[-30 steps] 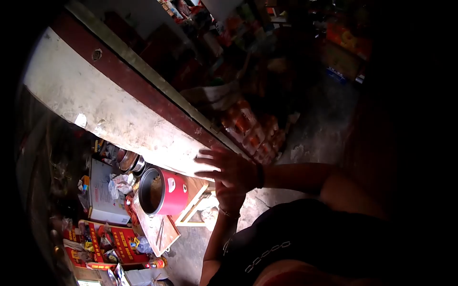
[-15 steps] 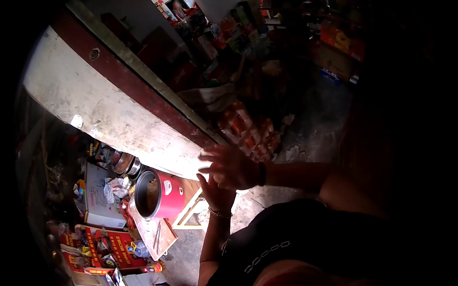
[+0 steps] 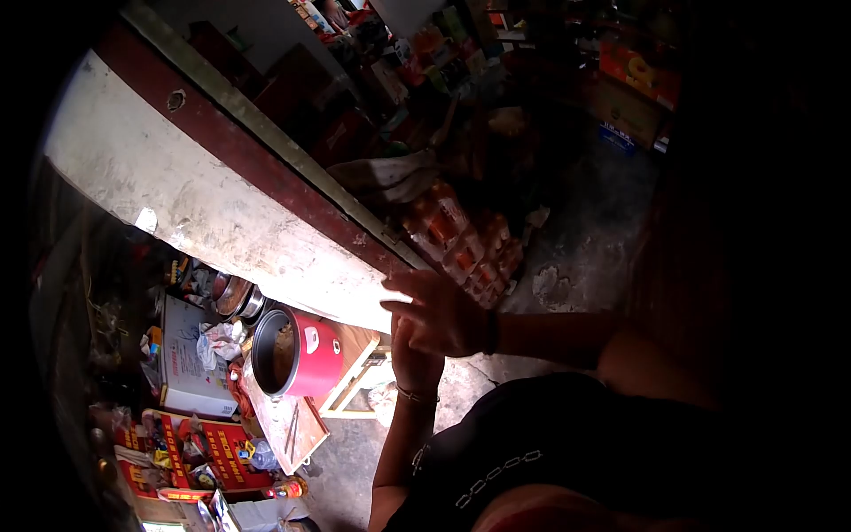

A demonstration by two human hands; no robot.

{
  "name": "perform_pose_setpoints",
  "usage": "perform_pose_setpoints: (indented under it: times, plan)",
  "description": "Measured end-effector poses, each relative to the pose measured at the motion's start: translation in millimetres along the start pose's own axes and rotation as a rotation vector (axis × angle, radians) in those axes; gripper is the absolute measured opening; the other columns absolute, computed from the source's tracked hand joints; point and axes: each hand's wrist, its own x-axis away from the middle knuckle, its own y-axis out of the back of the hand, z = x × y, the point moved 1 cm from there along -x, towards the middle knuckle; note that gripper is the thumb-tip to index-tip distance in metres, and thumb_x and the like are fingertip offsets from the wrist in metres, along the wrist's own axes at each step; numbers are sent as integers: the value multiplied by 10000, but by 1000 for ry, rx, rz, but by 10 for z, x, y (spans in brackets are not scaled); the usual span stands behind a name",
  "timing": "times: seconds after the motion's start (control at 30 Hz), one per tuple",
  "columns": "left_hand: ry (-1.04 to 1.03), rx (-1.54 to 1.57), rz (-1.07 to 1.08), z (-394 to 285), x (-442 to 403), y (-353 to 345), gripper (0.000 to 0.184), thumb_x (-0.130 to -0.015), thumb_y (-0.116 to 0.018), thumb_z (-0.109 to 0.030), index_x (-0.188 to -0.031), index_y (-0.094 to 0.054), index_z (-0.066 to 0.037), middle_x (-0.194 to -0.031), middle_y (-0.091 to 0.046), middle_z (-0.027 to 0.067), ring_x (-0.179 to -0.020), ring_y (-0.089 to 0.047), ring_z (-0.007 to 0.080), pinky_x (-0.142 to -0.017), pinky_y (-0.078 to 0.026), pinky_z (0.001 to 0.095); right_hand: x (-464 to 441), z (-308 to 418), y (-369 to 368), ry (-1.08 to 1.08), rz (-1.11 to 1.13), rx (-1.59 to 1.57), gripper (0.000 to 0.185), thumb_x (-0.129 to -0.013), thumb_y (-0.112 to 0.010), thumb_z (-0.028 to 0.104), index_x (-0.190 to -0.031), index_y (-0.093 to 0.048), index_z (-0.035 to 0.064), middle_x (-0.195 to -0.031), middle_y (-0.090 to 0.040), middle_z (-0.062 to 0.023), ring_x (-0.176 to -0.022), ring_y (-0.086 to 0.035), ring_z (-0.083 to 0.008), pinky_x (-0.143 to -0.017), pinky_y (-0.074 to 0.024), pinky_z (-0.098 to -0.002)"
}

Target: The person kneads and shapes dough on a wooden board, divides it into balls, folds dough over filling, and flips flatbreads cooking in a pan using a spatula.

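My right hand [image 3: 441, 312], with a dark band at its wrist, reaches in from the right with its fingers stretched out and apart. It overlaps my left hand [image 3: 417, 362], which comes up from below with a bracelet on its wrist. Most of the left hand's fingers are hidden behind the right hand. Nothing held shows in either hand. Close beyond the fingertips is the brightly lit edge of a white wall [image 3: 266, 239] with a dark red strip [image 3: 257, 177]. A red cooking pot [image 3: 316, 359] with a dark inside stands to the left of the hands.
Under the pot is a wooden table [image 3: 306, 436] with thin sticks on it. Farther left are a white box [image 3: 191, 355], metal bowls [image 3: 232, 294] and red printed cardboard [image 3: 226, 457]. Wrapped orange packs [image 3: 456, 239] lie beyond the wall. Cartons [image 3: 629, 111] stand at the upper right.
The fingers of my left hand, partly in sight half a second ago, are now mostly covered by my right hand. Both hands have shifted slightly right, and the view has moved a little.
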Motion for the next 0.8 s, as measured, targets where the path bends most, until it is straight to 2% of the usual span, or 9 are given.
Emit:
perform_pose_setpoints:
  times: [0.03,0.13,0.17,0.37,0.47,0.57,0.6,0.67,0.8]
  plan:
    - [66,138,10,25,4,308,447,-974,-356,-233,-1378,-275,-60,-1318,-414,107,-1188,-447,222,-989,-387,355,41,96,-11,-6,0,-51,564,-787,-627,286,-1289,-454,96,-1345,-400,-160,-1263,-359,-334,-1046,-279,-467]
    - [-217,-548,45,36,68,16,430,-986,-342,-266,-1365,-298,-69,-1334,-404,101,-1220,-411,225,-1035,-340,363,60,251,-24,-70,-61,-59,545,-801,-632,220,-1287,-442,64,-1326,-413,-160,-1213,-410,-336,-1010,-333,-440]
    - [-113,-39,27,82,46,49,434,-958,-404,-176,-1370,-297,-91,-1322,-404,99,-1193,-442,227,-971,-403,345,56,238,-37,-100,-118,-67,540,-802,-635,202,-1284,-442,56,-1325,-413,-159,-1205,-418,-331,-999,-346,-431]
    - [-29,32,153,7,38,-154,466,-963,-372,-354,-1350,-342,-95,-1388,-367,124,-1260,-384,294,-1043,-335,389,105,156,-19,10,-74,-208,498,-831,-611,144,-1276,-438,2,-1286,-463,-180,-1205,-443,-319,-1001,-366,-388]
    - [16,43,165,2,19,-138,549,-962,-309,-445,-1353,-343,-61,-1434,-321,130,-1311,-323,303,-1084,-278,401,113,323,14,136,72,-129,535,-794,-635,180,-1277,-443,53,-1281,-463,-185,-1184,-450,-361,-977,-360,-471]
    - [-9,39,259,142,-43,60,494,-987,-289,-376,-1363,-329,-58,-1396,-369,106,-1275,-367,268,-1082,-277,375,80,279,57,-18,51,-99,523,-851,-581,287,-1283,-443,27,-1331,-433,-155,-1265,-373,-336,-1039,-299,-454]
    - [23,375,218,167,1,93,450,-1003,-255,-308,-1367,-319,-51,-1382,-376,99,-1262,-376,257,-1079,-275,360,20,244,83,-25,47,16,567,-838,-589,327,-1290,-435,21,-1342,-414,-170,-1272,-354,-355,-1043,-281,-464]
    - [114,261,178,116,14,81,432,-1009,-238,-268,-1379,-302,-54,-1389,-367,94,-1274,-361,242,-1080,-267,343,-37,251,127,-94,-16,-100,607,-775,-643,250,-1315,-422,81,-1346,-396,-179,-1256,-376,-328,-1016,-301,-483]
    - [-58,-187,149,114,-27,-185,551,-980,-265,-424,-1384,-291,-50,-1403,-343,123,-1284,-342,272,-1080,-262,368,16,286,31,-43,41,-62,661,-755,-664,285,-1328,-405,79,-1354,-384,-173,-1243,-377,-350,-1010,-295,-499]
